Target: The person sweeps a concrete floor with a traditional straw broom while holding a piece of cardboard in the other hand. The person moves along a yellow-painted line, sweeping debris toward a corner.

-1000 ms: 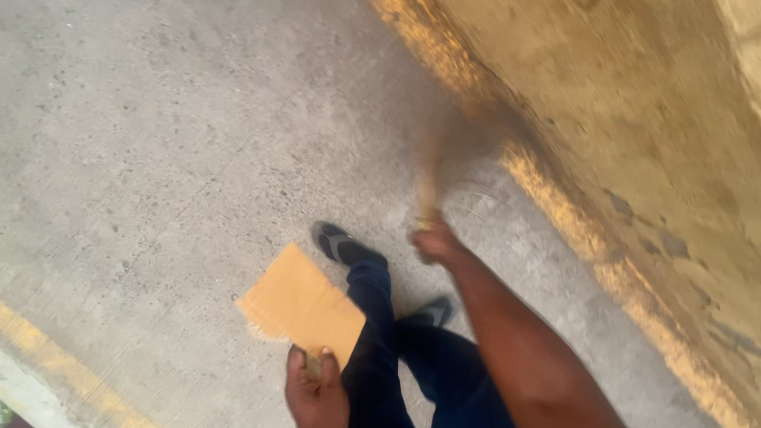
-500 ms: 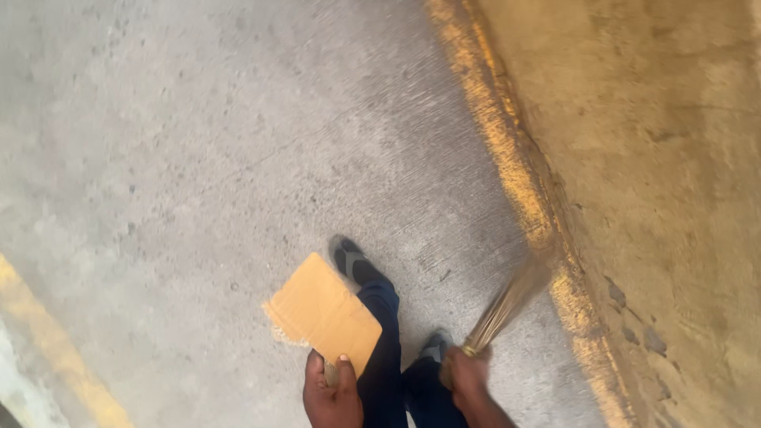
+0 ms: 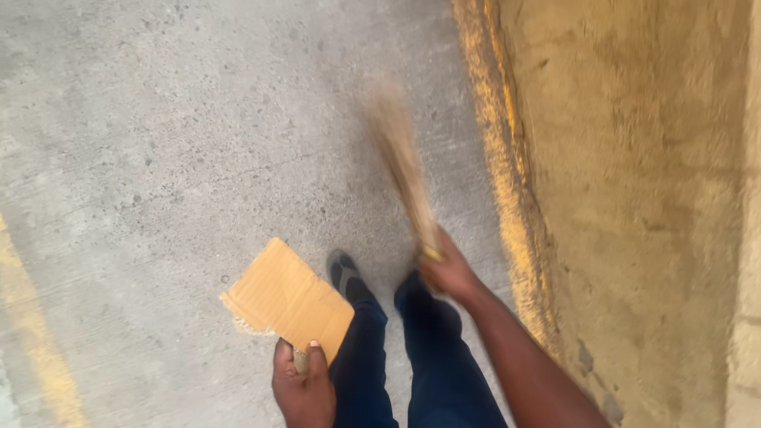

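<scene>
My left hand (image 3: 303, 384) grips the near corner of a torn piece of brown cardboard (image 3: 287, 299), held flat and low at the bottom centre. My right hand (image 3: 449, 271) is closed around the bound end of a straw hand broom (image 3: 403, 162). The broom's bristles point away from me over the concrete floor (image 3: 182, 143) and are blurred by motion. My dark blue trouser legs (image 3: 432, 357) and one dark shoe (image 3: 342, 271) show between the two hands.
A yellowish plastered wall (image 3: 634, 174) rises along the right side, with a yellow painted strip (image 3: 507, 198) at its foot. Another yellow line (image 3: 32, 333) runs along the floor at the left edge.
The broom has swung from low near the wall's foot up and forward to the left. My right hand rose with it. The cardboard stays in my left hand.
</scene>
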